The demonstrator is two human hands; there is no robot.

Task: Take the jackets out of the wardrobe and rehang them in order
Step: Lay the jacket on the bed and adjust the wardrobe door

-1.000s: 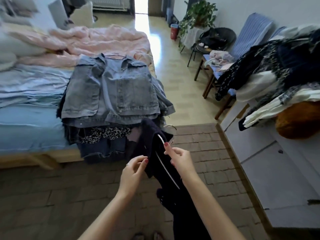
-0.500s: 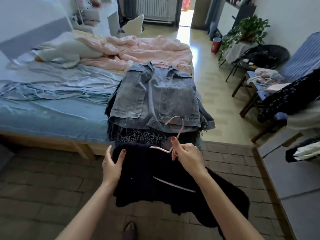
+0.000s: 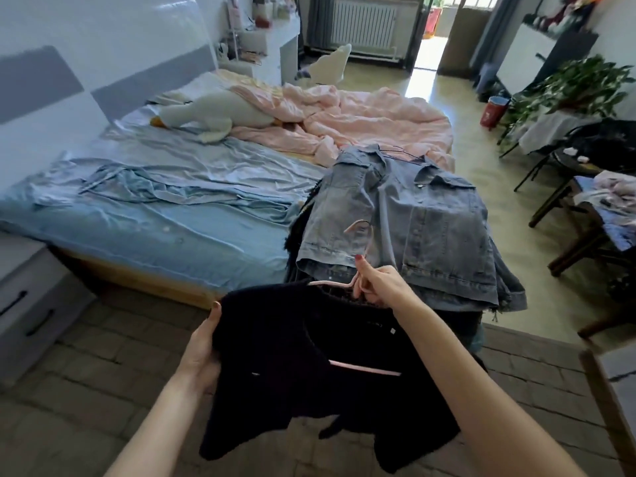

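Observation:
A black knit jacket [image 3: 292,359] on a pink hanger [image 3: 361,235] is held spread out flat in front of me, just short of the bed's edge. My right hand [image 3: 378,285] grips the hanger's neck at the collar, its hook pointing up over the pile. My left hand [image 3: 203,342] pinches the jacket's left shoulder. Behind it, a pile of jackets lies on the bed's near right corner, topped by a grey-blue denim jacket [image 3: 413,215] on a dark hanger.
The bed [image 3: 155,215] has a blue sheet, a pink duvet [image 3: 361,122] and a white plush goose [image 3: 213,115]. A white drawer unit [image 3: 31,304] stands at left. Chairs with clothes [image 3: 599,201] and a potted plant [image 3: 568,87] stand at right.
The black jacket went from hanging bunched and low to being raised and spread out flat. My view swung left, away from the clothes pile on the right, and closer to the bed.

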